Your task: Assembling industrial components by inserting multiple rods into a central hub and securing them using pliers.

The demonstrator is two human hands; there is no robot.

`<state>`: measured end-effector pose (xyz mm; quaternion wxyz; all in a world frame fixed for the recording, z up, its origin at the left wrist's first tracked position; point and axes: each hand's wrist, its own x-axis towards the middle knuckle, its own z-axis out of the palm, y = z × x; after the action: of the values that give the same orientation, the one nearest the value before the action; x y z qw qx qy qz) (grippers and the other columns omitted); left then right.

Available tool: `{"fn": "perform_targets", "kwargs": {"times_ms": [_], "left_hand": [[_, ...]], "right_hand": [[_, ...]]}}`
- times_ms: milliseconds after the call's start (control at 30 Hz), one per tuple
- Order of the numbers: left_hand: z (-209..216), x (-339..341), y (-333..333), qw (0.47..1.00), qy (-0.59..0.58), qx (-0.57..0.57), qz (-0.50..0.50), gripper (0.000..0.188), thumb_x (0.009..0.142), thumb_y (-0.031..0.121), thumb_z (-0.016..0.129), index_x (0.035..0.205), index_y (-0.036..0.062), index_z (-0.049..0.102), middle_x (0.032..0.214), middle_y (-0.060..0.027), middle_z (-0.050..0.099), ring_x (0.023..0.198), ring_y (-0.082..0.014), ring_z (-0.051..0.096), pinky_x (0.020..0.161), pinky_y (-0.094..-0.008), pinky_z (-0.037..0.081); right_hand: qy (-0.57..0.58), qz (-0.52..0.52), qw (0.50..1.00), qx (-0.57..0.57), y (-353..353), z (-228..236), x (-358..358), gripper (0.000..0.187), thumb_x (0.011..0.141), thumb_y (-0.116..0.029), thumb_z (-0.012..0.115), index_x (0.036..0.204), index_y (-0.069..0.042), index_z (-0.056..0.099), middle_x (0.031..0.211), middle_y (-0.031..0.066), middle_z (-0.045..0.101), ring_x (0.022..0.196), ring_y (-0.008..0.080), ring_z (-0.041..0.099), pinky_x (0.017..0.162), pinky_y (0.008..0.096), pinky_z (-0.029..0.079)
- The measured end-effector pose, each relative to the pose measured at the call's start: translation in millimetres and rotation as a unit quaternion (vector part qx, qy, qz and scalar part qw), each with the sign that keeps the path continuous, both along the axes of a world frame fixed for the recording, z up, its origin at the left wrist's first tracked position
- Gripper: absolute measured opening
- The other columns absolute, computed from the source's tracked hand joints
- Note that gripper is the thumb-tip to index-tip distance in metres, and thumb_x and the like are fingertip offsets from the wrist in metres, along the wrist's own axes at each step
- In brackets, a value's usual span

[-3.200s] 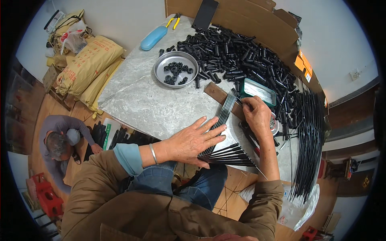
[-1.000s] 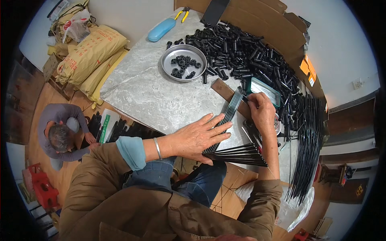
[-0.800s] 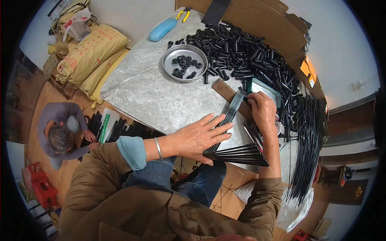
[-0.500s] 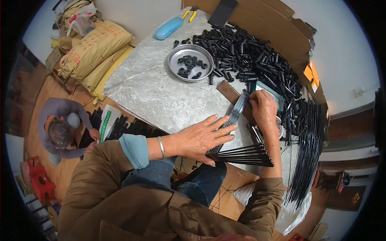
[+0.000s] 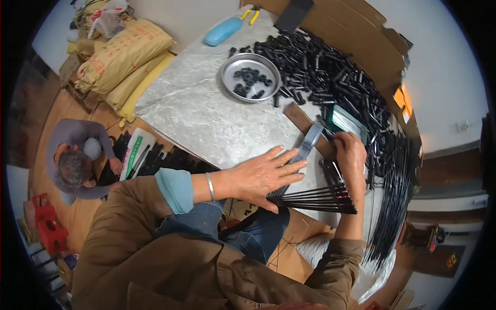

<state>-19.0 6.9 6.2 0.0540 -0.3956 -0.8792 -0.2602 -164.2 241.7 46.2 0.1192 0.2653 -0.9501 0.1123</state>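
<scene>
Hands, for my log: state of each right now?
Left hand: open, spread over thin dark rods.
Right hand: curled; whether it holds anything cannot be told.

Head-worn, left of a pair. Looks steeply down, fisheye-wide, from near above left hand (image 5: 266, 178) and right hand (image 5: 352, 155), taking in tabletop (image 5: 240, 129) at twelve o'clock, co-worker (image 5: 75, 163) at nine.

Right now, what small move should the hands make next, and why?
Perhaps ease the right hand slightly toward the upper ends of the black rods: it is close beside them, near the brown bar, and the left hand lies spread across the rods, apparently steadying them.
</scene>
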Motion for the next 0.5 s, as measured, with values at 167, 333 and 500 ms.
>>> {"fn": "perform_targets", "kwargs": {"times_ms": [167, 333, 500], "left_hand": [[2.5, -1.1, 0.8, 1.000, -0.009, -0.021, 0.003, 0.091, 0.068, 0.051, 0.076, 0.139, 0.0068, 0.039, 0.151, -0.0149, 0.026, 0.142, -0.0354, 0.018, 0.115, -0.0516, 0.017], [-0.4, 0.2, 1.2, 1.000, -0.007, -0.015, 0.006, 0.092, 0.068, 0.053, 0.076, 0.139, 0.0076, 0.039, 0.152, -0.0146, 0.025, 0.142, -0.0352, 0.017, 0.116, -0.0512, 0.016], [-0.9, -0.9, 2.9, 1.000, 0.000, -0.010, 0.006, 0.094, 0.067, 0.054, 0.076, 0.140, 0.0081, 0.039, 0.152, -0.0146, 0.025, 0.142, -0.0350, 0.017, 0.116, -0.0512, 0.016]], "right_hand": [[0.032, 0.006, 0.999, 0.007, -9.8, 10.8, 0.5, 0.008, 0.076, -0.005, 0.064, 0.084, -0.005, 0.066, 0.087, 0.0103, 0.065, 0.084, 0.0313, 0.062, 0.074, 0.0387, 0.048], [-0.001, 0.040, 0.999, 0.001, -8.8, 7.2, -11.2, 0.007, 0.077, -0.007, 0.064, 0.083, -0.005, 0.067, 0.085, 0.0100, 0.066, 0.082, 0.0310, 0.062, 0.073, 0.0397, 0.047], [0.013, 0.083, 0.996, 0.009, -20.3, 5.6, -13.3, 0.010, 0.079, -0.011, 0.064, 0.086, -0.006, 0.068, 0.085, 0.0107, 0.067, 0.081, 0.0310, 0.063, 0.073, 0.0401, 0.047]]}}
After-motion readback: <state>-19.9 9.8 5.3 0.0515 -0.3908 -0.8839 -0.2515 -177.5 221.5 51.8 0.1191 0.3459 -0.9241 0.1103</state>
